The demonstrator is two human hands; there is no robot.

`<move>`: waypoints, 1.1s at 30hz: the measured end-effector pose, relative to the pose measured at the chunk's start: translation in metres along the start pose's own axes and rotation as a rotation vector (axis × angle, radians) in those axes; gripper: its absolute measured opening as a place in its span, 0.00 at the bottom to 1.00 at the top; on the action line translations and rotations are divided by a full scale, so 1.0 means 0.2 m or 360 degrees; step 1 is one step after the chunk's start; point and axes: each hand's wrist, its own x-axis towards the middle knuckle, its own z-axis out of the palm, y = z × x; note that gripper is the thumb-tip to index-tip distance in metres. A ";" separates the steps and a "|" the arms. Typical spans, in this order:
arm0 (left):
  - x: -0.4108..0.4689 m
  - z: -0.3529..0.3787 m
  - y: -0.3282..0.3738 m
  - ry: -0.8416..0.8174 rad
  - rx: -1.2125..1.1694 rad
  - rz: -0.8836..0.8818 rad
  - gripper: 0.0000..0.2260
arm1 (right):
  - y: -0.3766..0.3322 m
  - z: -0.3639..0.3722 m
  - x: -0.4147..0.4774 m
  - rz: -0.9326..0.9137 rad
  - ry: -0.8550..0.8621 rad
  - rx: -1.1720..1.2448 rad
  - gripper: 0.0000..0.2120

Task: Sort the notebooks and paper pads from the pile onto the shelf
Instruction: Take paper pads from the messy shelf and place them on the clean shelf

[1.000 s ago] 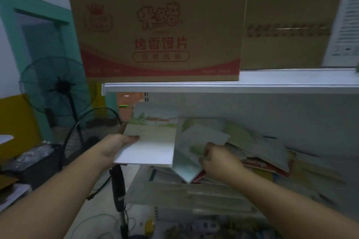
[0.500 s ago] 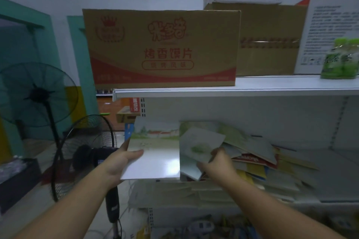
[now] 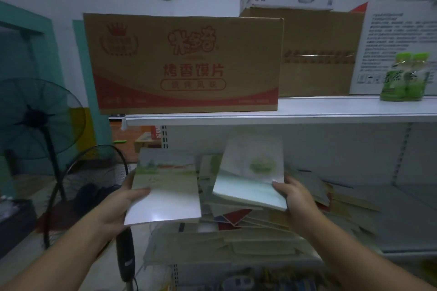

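Gripping one notebook (image 3: 163,194) per hand

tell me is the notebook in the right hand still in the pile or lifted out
Lifted out: the right hand holds the notebook tilted above the pile.

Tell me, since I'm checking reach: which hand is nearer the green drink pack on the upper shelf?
Right. The right hand is below and left of the green drink pack; the left hand is farther left, holding a notebook.
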 end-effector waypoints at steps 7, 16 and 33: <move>0.06 0.39 -0.06 -0.0226 0.0136 0.0029 0.14 | -0.02 0.11 0.04 -0.0086 -0.0550 -0.0331 0.08; 0.16 0.52 -0.12 -0.0090 -0.0034 -0.0047 0.15 | 0.05 -0.34 0.48 -0.0213 -0.0235 -0.2338 0.31; 0.15 0.45 -0.14 -0.0202 0.0023 -0.0247 0.12 | -0.05 -0.45 0.36 -0.1081 0.0324 -0.1728 0.14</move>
